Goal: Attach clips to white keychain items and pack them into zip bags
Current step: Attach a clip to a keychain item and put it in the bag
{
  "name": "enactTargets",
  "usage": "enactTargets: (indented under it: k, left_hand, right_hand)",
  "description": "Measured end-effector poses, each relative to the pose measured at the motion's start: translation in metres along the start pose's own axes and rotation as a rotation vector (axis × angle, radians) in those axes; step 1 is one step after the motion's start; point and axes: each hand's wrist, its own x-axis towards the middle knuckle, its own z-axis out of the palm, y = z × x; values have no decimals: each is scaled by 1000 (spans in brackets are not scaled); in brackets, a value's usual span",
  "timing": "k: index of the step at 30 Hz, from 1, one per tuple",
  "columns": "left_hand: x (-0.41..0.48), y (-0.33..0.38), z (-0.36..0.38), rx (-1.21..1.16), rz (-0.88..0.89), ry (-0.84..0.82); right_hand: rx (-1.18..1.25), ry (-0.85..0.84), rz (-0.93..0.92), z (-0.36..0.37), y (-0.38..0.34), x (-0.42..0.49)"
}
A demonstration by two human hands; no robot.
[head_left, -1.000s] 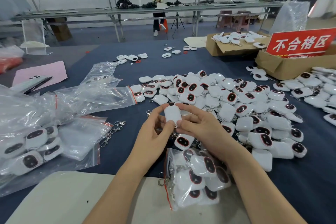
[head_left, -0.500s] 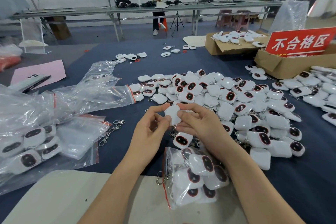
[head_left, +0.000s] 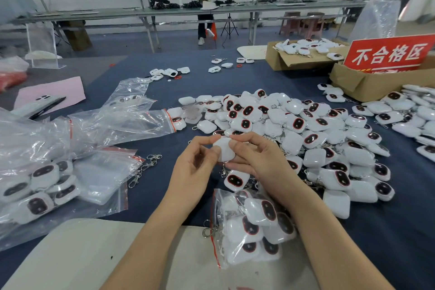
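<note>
While it is held up just above the dark blue table covering [head_left: 412, 219], a rounded white plastic keychain item [head_left: 224, 150] is gripped from both sides. It is pinched at its left edge by the left hand [head_left: 195, 167], thumb and forefinger curled onto it, and its right side is clasped by the right hand [head_left: 256, 160]. The plain back is turned towards the camera.

A small silver metal clip [head_left: 223, 172] is seen dangling just beneath the item — whether it is already fastened cannot be told, since the joint is hidden by the fingers.

Directly below the hands, a clear zip bag with a red seal strip [head_left: 249, 226] is laid partly on a pale beige board [head_left: 70, 254] and is stuffed with more white items, their dark red-ringed faces showing. A large heap of loose white keychain items [head_left: 306, 129] is spread to the right and beyond the hands.

To the left, a few spare metal clips [head_left: 146, 167] are scattered beside a second filled bag [head_left: 35, 186], and crumpled empty zip bags [head_left: 117, 120] are piled further back. At the far right — behind the heap — a brown cardboard box [head_left: 376, 82] is topped by a red sign with white characters [head_left: 388, 54].
</note>
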Motion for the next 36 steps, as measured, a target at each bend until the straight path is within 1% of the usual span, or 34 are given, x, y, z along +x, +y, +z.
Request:
enactTargets:
  k: [3,7,10,12,16,20,24,31,34,36]
  left_hand:
    - [-1,1,1,15,16,2]
    - [0,-1,1,-25,-55,25]
    - [0,-1,0,-58,-99,29]
    - [1,-1,-1,-76,-131,48]
    - [3,-1,-2,-94,-156,48]
    - [1,1,0,-110,-164,56]
    - [-1,5,4,-98,-161,25]
    - [-3,9,5,-109,-159,1]
    - [-3,8,5,-82,-143,25]
    - [-2,7,4,-44,-114,89]
  right_hand:
    - [-48,7,-21,1,2,2]
    - [-115,-102,-23,-1,4,2]
    - [-114,-195,-11,-1,5,2]
    - [-141,-222,-16,-1,5,2]
    - [-173,-233,-21,-3,4,1]
    - [-167,-186,-9,-1,4,2]
    - [-199,-143,-15,1,4,4]
    - [-215,-136,-11,1,3,3]
    - [-192,-148,-11,1,2,2]
    - [-202,-151,-18,1,2,2]
